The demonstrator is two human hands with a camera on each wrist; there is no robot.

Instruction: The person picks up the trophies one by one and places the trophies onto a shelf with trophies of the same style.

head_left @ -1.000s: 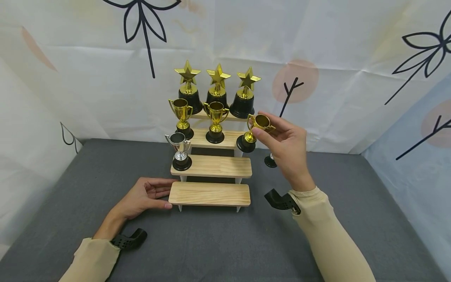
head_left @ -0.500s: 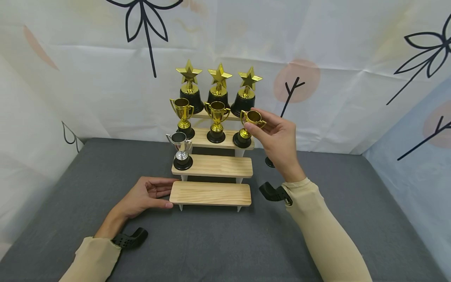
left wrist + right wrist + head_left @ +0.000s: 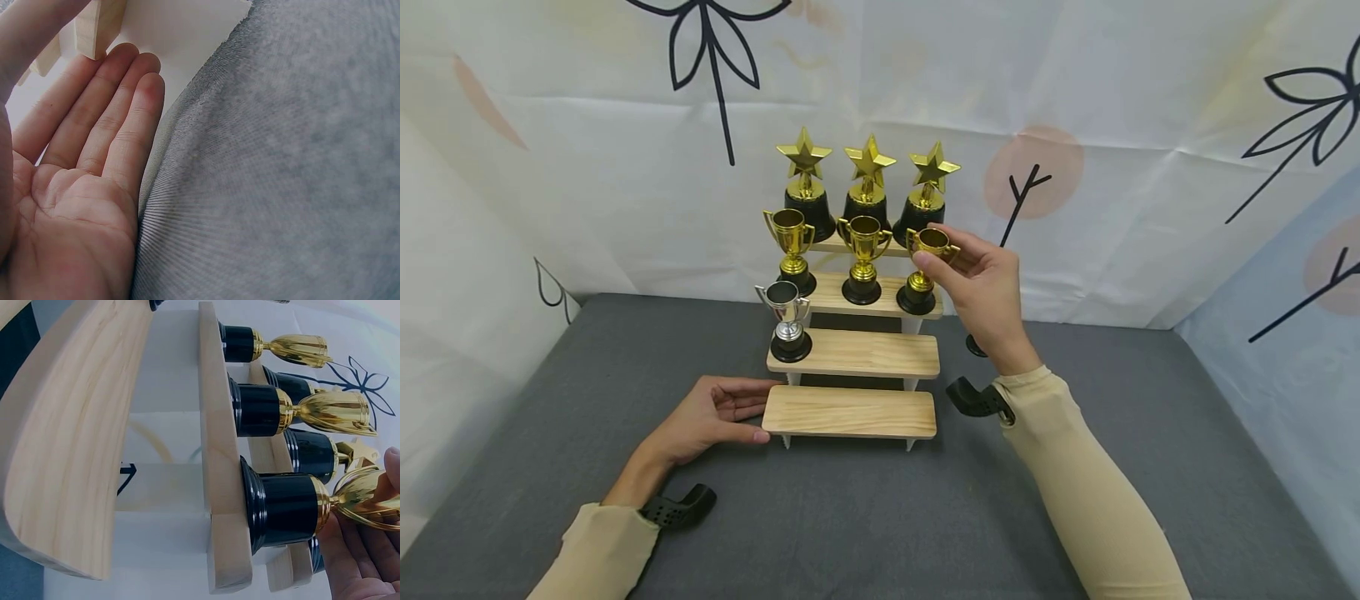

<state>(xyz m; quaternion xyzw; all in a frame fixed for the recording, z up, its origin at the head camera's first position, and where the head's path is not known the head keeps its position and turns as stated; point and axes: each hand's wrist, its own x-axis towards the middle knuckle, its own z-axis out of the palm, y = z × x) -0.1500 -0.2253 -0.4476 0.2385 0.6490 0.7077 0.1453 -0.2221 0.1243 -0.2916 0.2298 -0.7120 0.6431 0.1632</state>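
My right hand pinches a gold trophy cup between thumb and fingers. Its black base sits at the right end of the stand's second-highest tier, and in the right wrist view the base meets the tier's surface. Two matching gold cups, one in the middle and one on the left, share that tier. A silver trophy cup stands at the left of the tier below. My left hand, fingers straight, touches the left end of the wooden stepped stand's lowest tier.
Three gold star trophies line the top tier. Right of the stand, mostly hidden behind my right hand, a black round trophy base shows on the grey cloth. A white patterned curtain hangs close behind.
My right hand has moved left with the gold trophy cup, which went from tilted beside the tier's right end to upright on it. The left hand stays at the stand.
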